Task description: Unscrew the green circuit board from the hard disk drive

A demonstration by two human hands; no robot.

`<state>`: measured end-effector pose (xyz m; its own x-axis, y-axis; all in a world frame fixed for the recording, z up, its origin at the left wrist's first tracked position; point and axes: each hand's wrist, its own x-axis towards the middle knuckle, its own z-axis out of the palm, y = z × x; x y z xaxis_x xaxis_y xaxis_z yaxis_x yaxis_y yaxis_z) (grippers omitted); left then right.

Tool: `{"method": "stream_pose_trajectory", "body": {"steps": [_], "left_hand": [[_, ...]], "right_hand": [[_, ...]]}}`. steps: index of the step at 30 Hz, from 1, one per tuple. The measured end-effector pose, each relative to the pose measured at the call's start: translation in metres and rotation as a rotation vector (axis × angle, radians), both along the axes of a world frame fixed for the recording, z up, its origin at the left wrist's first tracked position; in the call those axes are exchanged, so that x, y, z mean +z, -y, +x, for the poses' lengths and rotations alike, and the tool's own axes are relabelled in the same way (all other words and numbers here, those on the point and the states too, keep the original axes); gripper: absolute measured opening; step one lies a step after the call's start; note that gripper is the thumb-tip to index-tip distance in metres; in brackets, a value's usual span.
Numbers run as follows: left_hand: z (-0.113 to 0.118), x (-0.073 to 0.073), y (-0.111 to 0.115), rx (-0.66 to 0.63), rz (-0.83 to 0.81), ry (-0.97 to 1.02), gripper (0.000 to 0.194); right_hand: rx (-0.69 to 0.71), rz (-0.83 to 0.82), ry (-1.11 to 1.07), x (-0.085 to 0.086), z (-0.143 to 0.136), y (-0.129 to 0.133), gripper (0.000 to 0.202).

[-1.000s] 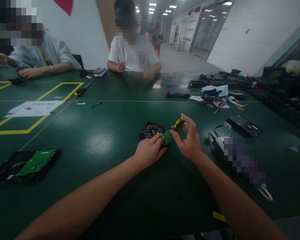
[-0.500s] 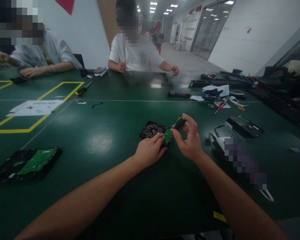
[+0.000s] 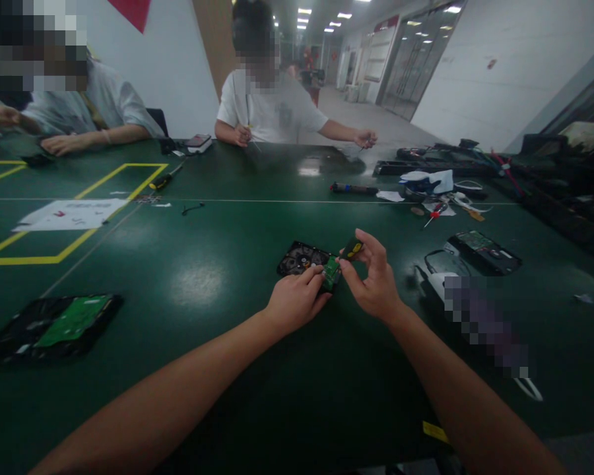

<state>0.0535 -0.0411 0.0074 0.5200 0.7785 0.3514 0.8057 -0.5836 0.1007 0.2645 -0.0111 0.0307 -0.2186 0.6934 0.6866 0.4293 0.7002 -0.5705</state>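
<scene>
A black hard drive (image 3: pixel 293 259) with a green circuit board (image 3: pixel 331 267) lies on the green table in front of me. My left hand (image 3: pixel 296 298) is closed on the drive's near side, its fingertips resting by the board. In my right hand (image 3: pixel 371 280) is a screwdriver (image 3: pixel 352 248) with a black and yellow handle, pinched between thumb and fingers. The handle leans over the right end of the board. My fingers hide the screwdriver's tip, so its exact contact point does not show.
Another hard drive (image 3: pixel 74 320) lies at the left, a third (image 3: pixel 485 251) at the right beside a long white-ended item (image 3: pixel 480 316), partly blurred out. Farther off are a screwdriver (image 3: pixel 163 179), a paper sheet (image 3: pixel 69 214) and a red screwdriver (image 3: pixel 435 212). Two people sit across the table.
The screwdriver handle has turned in my right hand, which has shifted slightly left. My left hand stays on the hard drive. The person opposite has moved one hand outward to the right.
</scene>
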Motion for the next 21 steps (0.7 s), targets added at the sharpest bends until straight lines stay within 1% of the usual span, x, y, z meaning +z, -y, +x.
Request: {"method": "stream_pose_trajectory", "body": {"steps": [2, 4, 10, 16, 21], "left_hand": [[-0.0002, -0.0002, 0.0, -0.002, 0.005, -0.001, 0.037], [-0.0003, 0.0001, 0.0002, -0.001, 0.008, 0.0, 0.036], [-0.0002, 0.0024, 0.0013, 0.007, 0.002, 0.005, 0.036], [-0.0009, 0.0014, 0.0005, 0.005, 0.004, -0.001, 0.037], [-0.0004, 0.0005, 0.0003, 0.0, 0.009, 0.002, 0.036]], "right_hand": [[0.024, -0.038, -0.008, 0.0009, 0.0001, 0.0001, 0.074], [0.018, -0.045, -0.007, 0.0004, 0.0004, -0.0004, 0.075], [-0.03, 0.013, 0.021, -0.0002, 0.0006, -0.001, 0.072], [0.06, -0.093, -0.019, 0.0034, 0.0019, -0.0003, 0.068], [0.014, -0.035, 0.011, 0.0013, 0.0008, -0.0009, 0.071]]}}
